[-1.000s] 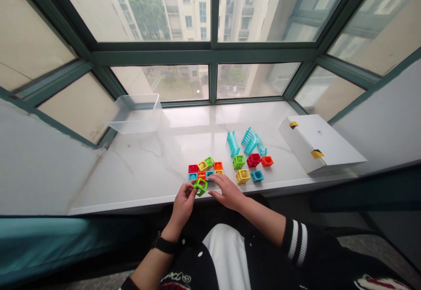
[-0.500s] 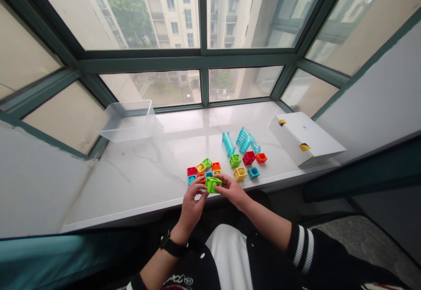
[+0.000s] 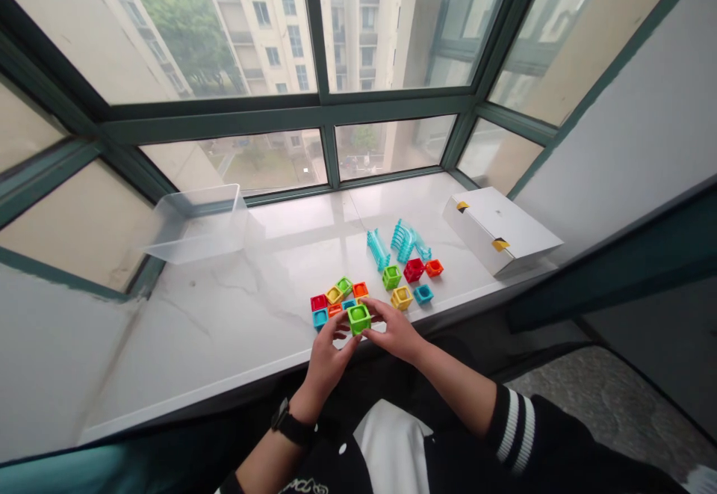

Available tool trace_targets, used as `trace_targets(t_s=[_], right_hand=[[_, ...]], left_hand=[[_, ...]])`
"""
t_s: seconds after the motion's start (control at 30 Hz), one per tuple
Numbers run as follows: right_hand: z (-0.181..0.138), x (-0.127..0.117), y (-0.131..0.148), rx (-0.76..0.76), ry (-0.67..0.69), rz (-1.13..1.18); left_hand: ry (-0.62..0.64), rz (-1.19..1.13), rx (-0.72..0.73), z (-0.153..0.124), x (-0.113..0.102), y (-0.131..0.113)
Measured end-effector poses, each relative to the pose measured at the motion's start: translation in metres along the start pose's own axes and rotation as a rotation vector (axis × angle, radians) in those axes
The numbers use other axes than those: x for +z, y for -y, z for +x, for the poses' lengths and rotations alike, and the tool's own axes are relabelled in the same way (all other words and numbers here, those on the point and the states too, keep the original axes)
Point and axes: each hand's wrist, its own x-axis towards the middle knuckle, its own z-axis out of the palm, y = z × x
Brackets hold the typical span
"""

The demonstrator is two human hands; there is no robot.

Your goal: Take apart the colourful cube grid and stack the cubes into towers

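A green toy block [image 3: 359, 319] is held between my two hands just above the front edge of the white sill. My left hand [image 3: 329, 350] grips its left side, and my right hand [image 3: 396, 332] closes on its right side. Behind it lies a group of small coloured blocks, among them a red block [image 3: 319, 302], a yellow block [image 3: 334, 294] and a blue block [image 3: 320, 318]. My fingers partly cover the nearest ones. To the right sit a second green block [image 3: 391, 277], a larger yellow block [image 3: 401, 298] and a dark red block [image 3: 414, 270].
Translucent turquoise track pieces [image 3: 379, 249] lie behind the right-hand blocks. A clear plastic bin [image 3: 196, 225] stands at the back left. On the right is a white box [image 3: 501, 229] with yellow-black tape. Window frames [image 3: 291, 116] border the marble sill [image 3: 224, 329].
The green block has been turned in my hands, so a different face shows towards me. The camera view has shifted and tilted slightly; the other blocks stay in place on the sill.
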Motion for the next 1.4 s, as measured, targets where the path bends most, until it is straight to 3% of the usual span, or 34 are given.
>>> trace_targets(t_s=[0.23,0.6,0.77,0.93,1.4], right_hand=[[0.01,-0.053,-0.023,-0.086,0.088,-0.068],[0.024,-0.124,-0.039,-0.033,0.045,-0.176],[0.037,-0.137,-0.049,-0.061,-0.026,-0.247],[0.053,-0.147,-0.055,-0.133,-0.038,-0.41],[0.063,-0.138,-0.068,-0.111,-0.119,-0.49]], left_hand=[[-0.046,0.038,0.047,0.027,0.04,0.003],[-0.014,0.15,0.067,0.08,0.091,-0.028],[0.013,0.241,0.128,0.103,0.098,-0.037],[-0.001,0.317,0.192,0.119,0.099,-0.031],[0.042,0.369,0.235,0.144,0.1,-0.004]])
